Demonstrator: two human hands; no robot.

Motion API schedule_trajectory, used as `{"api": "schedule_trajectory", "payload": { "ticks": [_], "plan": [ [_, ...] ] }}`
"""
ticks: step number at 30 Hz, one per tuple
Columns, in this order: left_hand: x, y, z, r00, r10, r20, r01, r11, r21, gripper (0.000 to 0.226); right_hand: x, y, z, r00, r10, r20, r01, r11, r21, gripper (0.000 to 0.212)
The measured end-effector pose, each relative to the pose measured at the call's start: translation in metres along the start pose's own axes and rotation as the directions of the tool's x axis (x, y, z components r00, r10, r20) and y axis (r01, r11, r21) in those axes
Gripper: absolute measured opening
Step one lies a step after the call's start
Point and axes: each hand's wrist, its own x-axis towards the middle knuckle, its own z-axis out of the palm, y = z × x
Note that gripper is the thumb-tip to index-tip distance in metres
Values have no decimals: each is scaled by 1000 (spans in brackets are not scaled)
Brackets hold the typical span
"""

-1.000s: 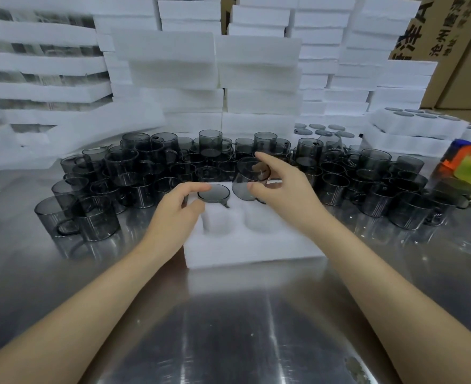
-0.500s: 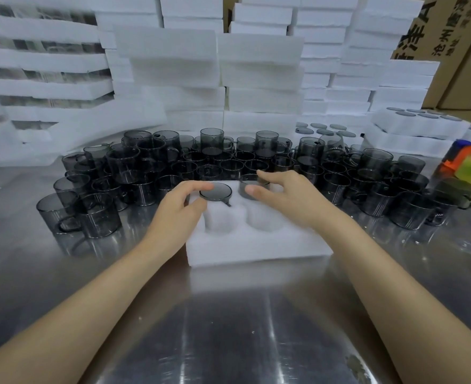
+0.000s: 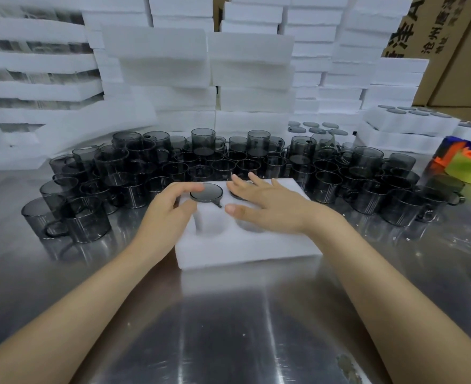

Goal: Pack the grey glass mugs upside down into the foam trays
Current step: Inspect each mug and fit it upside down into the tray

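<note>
The left hand's (image 3: 168,209) fingers (image 3: 184,187) are lying loosely bent on the foam tray (image 3: 242,245), gripping nothing, the index tip touching the 9 o'clock edge of an upside-down grey mug (image 3: 206,192) that is sitting sunk in the tray's far-left pocket with only its round base and a bit of handle showing. The right hand's (image 3: 278,209) fingers (image 3: 258,180) are spreading out straight and flat, pressing down on a second mug (image 3: 236,195) in the far-right pocket, which is mostly hidden under the palm. Two round pockets (image 3: 209,223) are showing bare foam at the tray's 6 o'clock side. The tray is lying on a shiny metal tabletop (image 3: 228,328). A crowd of loose grey glass mugs (image 3: 367,167) is standing around it from 9 through 12 to 3 o'clock. Behind them, stacks of white foam trays (image 3: 251,51) are rising, with filled trays (image 3: 408,120) at 2 o'clock and cardboard boxes (image 3: 450,51) beyond.
</note>
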Motion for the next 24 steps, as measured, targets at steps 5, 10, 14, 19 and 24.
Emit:
{"api": "schedule_trajectory", "payload": {
  "ticks": [5, 10, 14, 19, 24],
  "plan": [
    [1, -2, 0, 1000, -18, -3, 18, 1000, -6, 41, -9, 25, -18, 851, 242, -466, -80, 937, 339, 32],
    [1, -1, -1, 1000, -15, 5, 15, 1000, -6, 41, -22, 71, -21, 573, 585, -573, -442, 810, 385, 30],
    [0, 0, 0, 1000, -10, 7, 10, 1000, -10, 41, -25, 78, -19, 518, 683, -514, -620, 714, 325, 20],
    [0, 0, 0, 1000, -4, 7, 4, 1000, -1, 41, -22, 68, -25, 609, 647, -458, -542, 762, 355, 9],
    [0, -1, -1, 1000, -2, 10, 2, 1000, -8, 41, -24, 62, -41, 605, 487, -630, -257, 868, 424, 9]
  ]
}}
